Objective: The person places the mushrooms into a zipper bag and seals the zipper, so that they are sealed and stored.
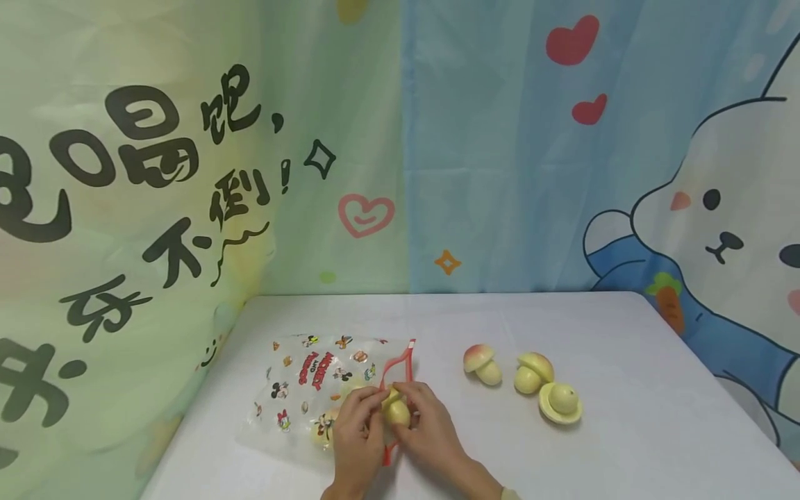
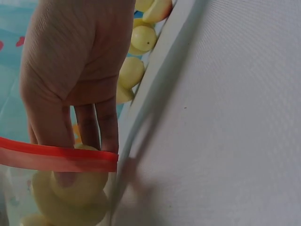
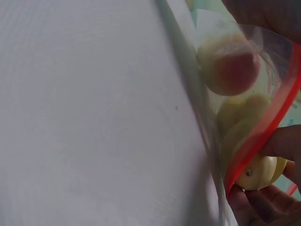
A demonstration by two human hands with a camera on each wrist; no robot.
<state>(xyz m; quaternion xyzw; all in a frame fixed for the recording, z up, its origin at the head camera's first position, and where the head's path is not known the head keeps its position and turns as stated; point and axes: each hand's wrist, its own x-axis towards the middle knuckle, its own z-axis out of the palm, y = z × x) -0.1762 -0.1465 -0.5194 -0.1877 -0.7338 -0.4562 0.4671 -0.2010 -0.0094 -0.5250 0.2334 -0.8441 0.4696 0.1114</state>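
Note:
A clear zip bag [image 1: 294,399] with cartoon prints and a red zipper edge lies flat at the left of the table, several toy mushrooms inside it. My left hand [image 1: 356,434] grips the bag at its mouth. A yellow toy mushroom [image 1: 396,411] sits right at that opening, and my right hand [image 1: 431,427] holds it between thumb and fingers. In the right wrist view the red zipper edge [image 3: 263,134] passes in front of the held mushroom [image 3: 258,174]. A red-capped mushroom [image 3: 233,70] shows through the plastic there.
To the right on the white table [image 1: 625,361] lie three loose toy mushrooms: one with a reddish cap [image 1: 481,362], a yellow one [image 1: 534,373] and one standing on its cap [image 1: 561,403]. A printed curtain [image 1: 475,139] hangs along the back and left.

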